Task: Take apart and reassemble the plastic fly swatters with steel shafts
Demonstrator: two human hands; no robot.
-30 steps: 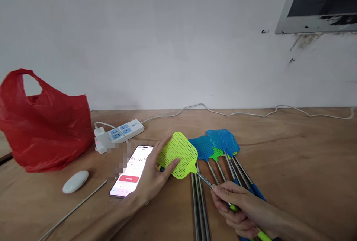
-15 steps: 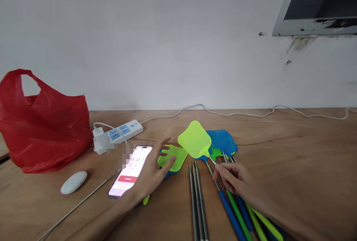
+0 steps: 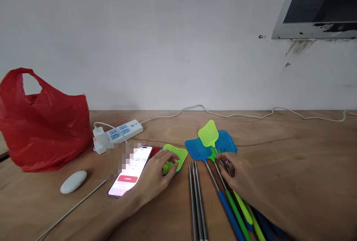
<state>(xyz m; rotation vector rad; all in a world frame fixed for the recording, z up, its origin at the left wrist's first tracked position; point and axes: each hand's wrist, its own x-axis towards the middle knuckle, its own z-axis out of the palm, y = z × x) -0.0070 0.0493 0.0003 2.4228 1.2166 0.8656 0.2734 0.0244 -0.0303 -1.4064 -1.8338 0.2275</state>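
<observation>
My left hand (image 3: 159,171) is over the mesh head of a yellow-green fly swatter (image 3: 182,154) on the left, fingers curled and the thumb a little apart from the forefinger. Part of a red swatter head (image 3: 155,151) shows behind that hand. On the right, my right hand (image 3: 232,168) has its fingers around the metal shaft of another yellow-green fly swatter (image 3: 209,134), lying over a pile. Blue swatter heads (image 3: 196,148) and a bright green one (image 3: 213,155) lie under it. Several blue and green handles (image 3: 231,217) fan out towards me, partly covered by my right forearm.
Bare metal rods (image 3: 198,203) lie side by side between my hands. Left of them are a lit phone (image 3: 126,177), a white oval object (image 3: 73,182), a power strip (image 3: 125,129) and a red plastic bag (image 3: 47,122). A white cable (image 3: 234,114) runs along the wall.
My right hand has brought its yellow-green swatter rightward onto the pile, exposing the blue head below. My left hand has curled its fingers in over the left swatter, and the red head now shows.
</observation>
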